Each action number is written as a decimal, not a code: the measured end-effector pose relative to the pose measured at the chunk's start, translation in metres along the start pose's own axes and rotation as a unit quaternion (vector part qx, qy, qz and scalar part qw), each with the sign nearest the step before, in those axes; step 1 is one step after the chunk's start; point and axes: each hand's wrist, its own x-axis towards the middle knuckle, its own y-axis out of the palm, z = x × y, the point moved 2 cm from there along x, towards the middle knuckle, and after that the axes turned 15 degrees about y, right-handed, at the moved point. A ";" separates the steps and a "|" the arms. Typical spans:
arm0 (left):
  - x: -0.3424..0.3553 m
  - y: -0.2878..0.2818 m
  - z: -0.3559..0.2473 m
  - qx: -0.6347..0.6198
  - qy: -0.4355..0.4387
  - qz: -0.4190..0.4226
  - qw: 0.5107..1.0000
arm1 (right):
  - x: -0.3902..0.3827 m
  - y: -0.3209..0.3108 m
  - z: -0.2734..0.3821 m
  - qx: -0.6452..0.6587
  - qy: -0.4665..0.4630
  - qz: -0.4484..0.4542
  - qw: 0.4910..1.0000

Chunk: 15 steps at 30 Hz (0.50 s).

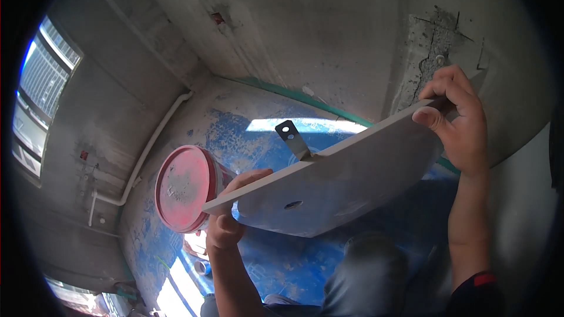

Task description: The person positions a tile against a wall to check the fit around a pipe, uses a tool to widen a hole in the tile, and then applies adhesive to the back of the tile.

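Both my hands hold up a large pale grey tile (346, 179), tilted so that its edge faces up and its right end sits higher. My left hand (229, 223) grips the lower left end, thumb on the near face and fingers behind. At the upper right corner my right hand (461, 114) is closed on the tile, its thumb pressing the near face. A dark metal bracket (294, 141) with two holes sticks up from the tile's top edge. Low in the near face there is an oval hole (293, 205). The tile's back is hidden.
A bucket with a dusty red lid (185, 191) stands left of the tile. Blue sheeting (229, 132) covers the floor. White pipes (155, 141) run along the left wall, and a rough patched groove (435, 53) with a fitting marks the bare wall ahead. A window (44, 94) is at far left.
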 end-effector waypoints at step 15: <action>-0.080 -0.171 0.141 -0.067 0.087 -0.218 0.970 | -0.357 -0.100 -0.240 -0.234 0.564 -0.095 0.786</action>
